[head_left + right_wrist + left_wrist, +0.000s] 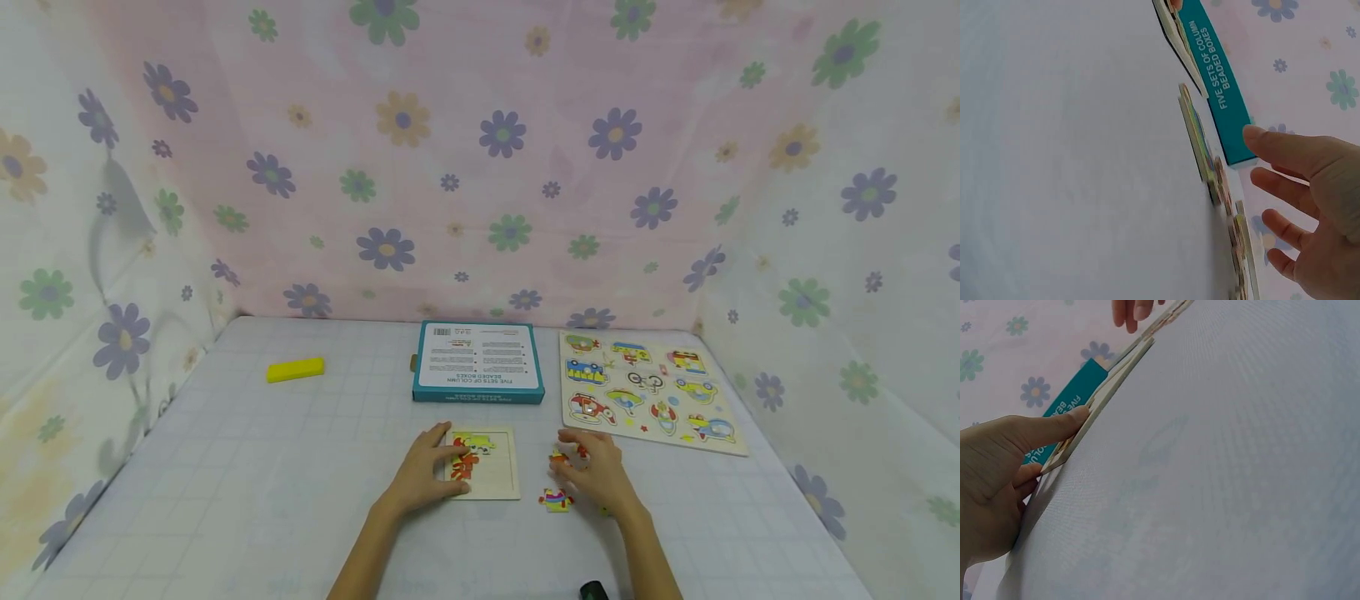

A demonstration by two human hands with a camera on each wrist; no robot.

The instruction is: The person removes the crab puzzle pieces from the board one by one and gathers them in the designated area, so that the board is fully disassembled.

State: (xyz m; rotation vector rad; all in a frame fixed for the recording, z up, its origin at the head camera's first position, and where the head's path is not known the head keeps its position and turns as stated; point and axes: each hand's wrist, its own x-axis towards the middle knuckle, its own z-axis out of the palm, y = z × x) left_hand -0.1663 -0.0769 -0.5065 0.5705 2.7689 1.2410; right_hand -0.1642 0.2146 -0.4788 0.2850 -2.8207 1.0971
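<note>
In the head view, a small square wooden puzzle tray [498,483] lies at the centre front of the table. Red puzzle pieces [463,467] and a yellow-green piece [482,442] sit along its left and top. My left hand [420,473] grips the tray's left side; in the left wrist view the thumb [1063,427] rests on its rim. My right hand [600,472] is over loose pieces to the right, fingers spread and holding nothing. Below its fingertips is a red-and-yellow piece [558,456]; a multicoloured piece [556,500] lies nearer me. The hand partly hides others.
Behind the tray lies a teal-edged box [480,358] with printed text. A vehicle peg-puzzle board [648,387] is at the back right, a yellow block [296,370] at the back left. A dark object [593,591] shows at the front edge. Flowered cloth [465,200] surrounds the table.
</note>
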